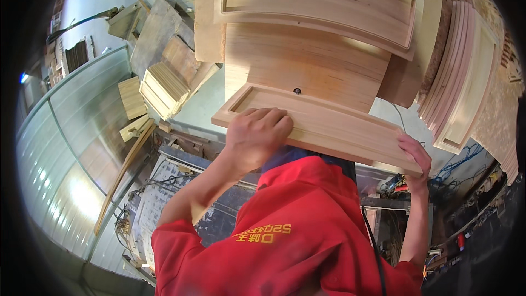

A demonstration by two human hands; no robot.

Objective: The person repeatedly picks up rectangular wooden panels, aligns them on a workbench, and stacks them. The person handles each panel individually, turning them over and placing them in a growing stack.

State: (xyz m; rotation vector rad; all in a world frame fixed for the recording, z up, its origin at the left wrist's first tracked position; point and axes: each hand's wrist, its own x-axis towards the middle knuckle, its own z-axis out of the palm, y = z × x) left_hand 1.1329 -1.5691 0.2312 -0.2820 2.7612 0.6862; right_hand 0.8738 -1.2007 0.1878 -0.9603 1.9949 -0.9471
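Both hands are on a long, pale wooden panel [329, 123] with a routed frame and a sunken middle. The panel lies tilted across the centre of the view, just in front of a broader plank [307, 66] with a small dark hole [297, 91]. The left hand [257, 134] presses on the panel's near long edge, fingers curled over the rim in a closed grip. The right hand [415, 156] clasps the far right corner, fingers wrapped round the end.

It looks like a carrying or positioning step, with the panel borne by the two hands rather than resting on a counter; what lies under it cannot be seen.

More framed panels [466, 77] lean in a stack just to the right, and a larger one [318, 0] sits above. Any shift of the panel calls for both grips staying firm and its right end kept apart from that stack. A red shirt [296, 241] fills the lower view.
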